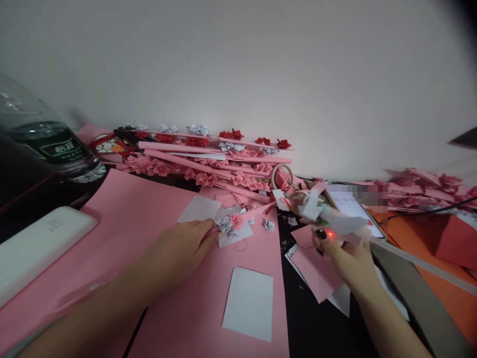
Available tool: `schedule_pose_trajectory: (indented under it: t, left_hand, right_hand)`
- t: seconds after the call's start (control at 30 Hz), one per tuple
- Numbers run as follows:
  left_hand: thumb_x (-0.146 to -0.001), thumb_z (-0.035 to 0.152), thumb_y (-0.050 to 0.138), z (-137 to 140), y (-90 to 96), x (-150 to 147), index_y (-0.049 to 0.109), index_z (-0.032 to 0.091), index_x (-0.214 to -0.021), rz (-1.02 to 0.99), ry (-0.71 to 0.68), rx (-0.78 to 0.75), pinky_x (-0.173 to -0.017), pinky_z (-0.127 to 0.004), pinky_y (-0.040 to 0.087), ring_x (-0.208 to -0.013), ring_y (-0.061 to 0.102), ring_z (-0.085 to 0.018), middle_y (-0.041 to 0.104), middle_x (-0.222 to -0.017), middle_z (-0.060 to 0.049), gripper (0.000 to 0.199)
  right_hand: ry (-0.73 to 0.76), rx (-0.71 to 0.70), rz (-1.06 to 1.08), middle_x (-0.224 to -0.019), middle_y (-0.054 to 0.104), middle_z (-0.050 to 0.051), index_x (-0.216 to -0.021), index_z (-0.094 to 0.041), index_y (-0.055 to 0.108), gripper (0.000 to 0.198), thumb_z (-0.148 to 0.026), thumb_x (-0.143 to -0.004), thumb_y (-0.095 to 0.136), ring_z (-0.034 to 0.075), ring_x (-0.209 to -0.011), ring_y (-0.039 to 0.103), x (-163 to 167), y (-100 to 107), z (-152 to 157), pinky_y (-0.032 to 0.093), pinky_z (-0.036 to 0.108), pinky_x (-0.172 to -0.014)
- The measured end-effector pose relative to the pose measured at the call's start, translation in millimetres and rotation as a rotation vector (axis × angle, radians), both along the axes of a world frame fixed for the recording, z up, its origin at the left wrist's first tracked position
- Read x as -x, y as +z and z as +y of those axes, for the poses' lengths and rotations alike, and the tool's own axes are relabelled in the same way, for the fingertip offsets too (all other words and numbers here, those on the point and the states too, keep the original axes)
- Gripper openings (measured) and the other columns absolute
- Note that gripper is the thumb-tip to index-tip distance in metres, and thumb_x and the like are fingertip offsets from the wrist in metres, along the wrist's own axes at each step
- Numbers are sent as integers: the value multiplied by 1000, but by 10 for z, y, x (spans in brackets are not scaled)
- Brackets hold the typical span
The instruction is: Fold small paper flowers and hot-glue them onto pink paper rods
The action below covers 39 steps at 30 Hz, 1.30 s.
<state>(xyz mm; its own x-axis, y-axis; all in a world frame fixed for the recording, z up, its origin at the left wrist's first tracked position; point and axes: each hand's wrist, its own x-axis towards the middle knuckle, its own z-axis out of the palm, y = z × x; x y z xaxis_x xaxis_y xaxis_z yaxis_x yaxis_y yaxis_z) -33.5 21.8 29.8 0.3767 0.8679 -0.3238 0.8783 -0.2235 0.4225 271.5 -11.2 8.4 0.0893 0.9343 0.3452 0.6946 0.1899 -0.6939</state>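
My left hand (188, 243) reaches in over the pink sheet (160, 283), its thumb and fingers closed at the edge of a small bunch of folded paper flowers (235, 221), white and pink. My right hand (348, 256), with dark nails, is wrapped round a motion-blurred pale tool (337, 222) with a glowing red light, which looks like a glue gun. Its front end points left, towards the flowers. A loose white paper flower (268, 225) lies between the hands. Below my right hand sit stacked pink paper squares (316, 271).
Paper flowers and rolled pink tubes (175, 146) pile along the wall. A tape roll (282, 176) stands beside them. White paper (248, 304) lies in front. On the left are a power bank (48, 248) and water bottle (48, 144); a lit phone (354, 204) is at right.
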Motion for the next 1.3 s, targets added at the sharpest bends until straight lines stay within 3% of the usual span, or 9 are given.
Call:
schedule_pose_trajectory:
  t: [0.13, 0.23, 0.4, 0.53, 0.73, 0.9, 1.17, 1.3]
  left_hand:
    - [-92, 37, 22, -12, 10, -21, 46, 22, -78, 20, -4, 3, -57, -30, 32, -68, 55, -21, 60, -77, -5, 32]
    - [-92, 37, 22, -12, -25, -11, 47, 22, -77, -12, -5, -3, -58, -31, 32, -68, 56, -21, 60, -76, -5, 33]
    - [-92, 40, 22, -14, -78, 4, 47, 22, -77, -48, -7, -26, -58, -30, 31, -67, 55, -21, 59, -74, -4, 34]
    - [-92, 37, 23, -13, -15, -23, 46, 22, -76, -60, -7, 27, -59, -30, 32, -68, 55, -21, 59, -75, -4, 32]
    - [-92, 36, 23, -18, 52, -38, 46, 22, -76, -77, -9, 45, -61, -30, 33, -70, 56, -21, 60, -75, -4, 32]
    - [-93, 38, 22, -12, -26, -23, 46, 22, -77, -88, -5, 48, -59, -30, 33, -66, 55, -20, 59, -75, -3, 33]
    - [-93, 38, 24, -13, -118, 0, 48, 23, -76, -109, 2, -1, -58, -30, 32, -64, 54, -18, 58, -72, 0, 34]
    - [-93, 39, 25, -12, -119, -4, 50, 23, -79, -102, -8, -7, -59, -30, 33, -66, 54, -19, 59, -73, -1, 33]
  right_hand:
    - [254, 147, -1, -72, 68, 6, -88, -19, 67, 25, -39, -82, 53, 22, -70, 64, 195, 31, -74, 54, 33, -63]
    - [303, 210, -54, -70, 68, 4, -83, -19, 68, 21, -34, -83, 53, 20, -68, 65, 316, 63, -92, 54, 30, -63]
    - [308, 180, -142, -73, 70, 3, -95, -18, 68, 24, -29, -84, 50, 20, -66, 65, 375, 77, -77, 53, 28, -61]
    - [270, 133, -192, -81, 72, 3, -100, -18, 67, 26, -26, -84, 49, 19, -68, 66, 361, 67, -75, 52, 26, -59]
    - [263, 147, -231, -66, 68, 3, -81, -19, 68, 22, -27, -83, 49, 21, -64, 65, 350, 73, -87, 52, 28, -57]
    - [233, 120, -265, -71, 69, 3, -97, -18, 68, 26, -26, -84, 46, 21, -67, 66, 370, 93, -99, 50, 27, -55]
    - [207, 137, -297, -72, 69, 4, -87, -18, 67, 25, -28, -84, 45, 19, -63, 65, 401, 127, -106, 48, 25, -55]
    - [244, 183, -273, -78, 70, 5, -95, -19, 66, 25, -27, -85, 45, 22, -79, 67, 411, 133, -111, 51, 26, -64]
